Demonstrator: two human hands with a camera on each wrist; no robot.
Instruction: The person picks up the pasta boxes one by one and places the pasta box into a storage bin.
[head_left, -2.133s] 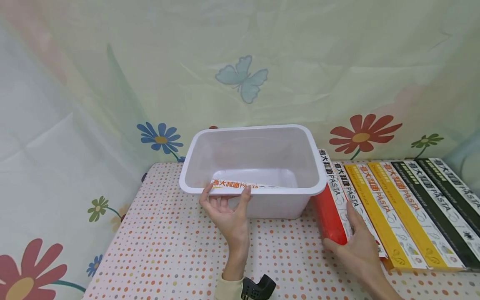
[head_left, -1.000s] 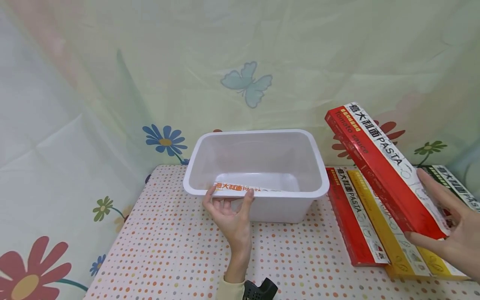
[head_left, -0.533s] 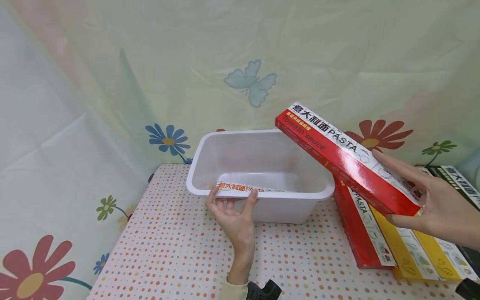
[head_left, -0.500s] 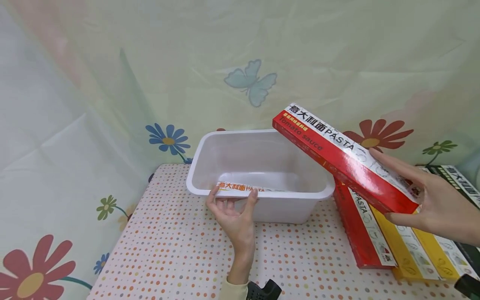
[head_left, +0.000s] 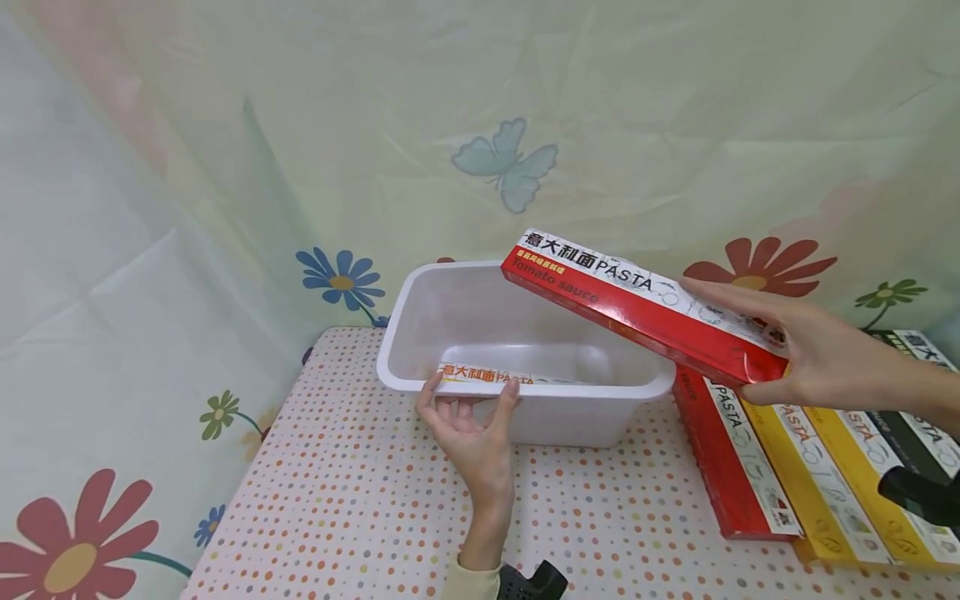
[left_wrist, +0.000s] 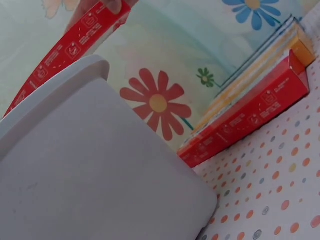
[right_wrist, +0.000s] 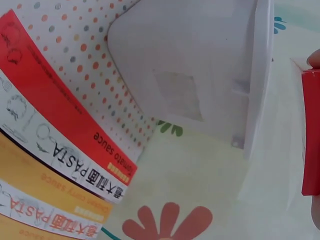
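Observation:
My right hand (head_left: 832, 354) grips one end of a red and white tomato-sauce pasta box (head_left: 622, 308), thumb below and fingers above. The box slants over the right side of the white plastic tub (head_left: 573, 421), its far end above the opening. With the left hand (head_left: 476, 450) I hold the tub's front rim, some fingers curled beneath it. Inside the tub, a pasta box with orange lettering (head_left: 480, 375) lies along the front wall, mostly hidden by the rim. In the right wrist view only the held box's red end (right_wrist: 311, 132) and bits of fingers show.
To the tub's right, a red pasta box (head_left: 731, 467) lies beside yellow pasta boxes (head_left: 798, 492) and dark ones (head_left: 911, 433), in a row. The dotted tabletop (head_left: 352, 492) meets a flowered backdrop (head_left: 622, 125) close behind the tub.
My right hand lifted the red pasta box off the row and carried it left over the tub, turning it flatter. The left hand has stayed at the rim.

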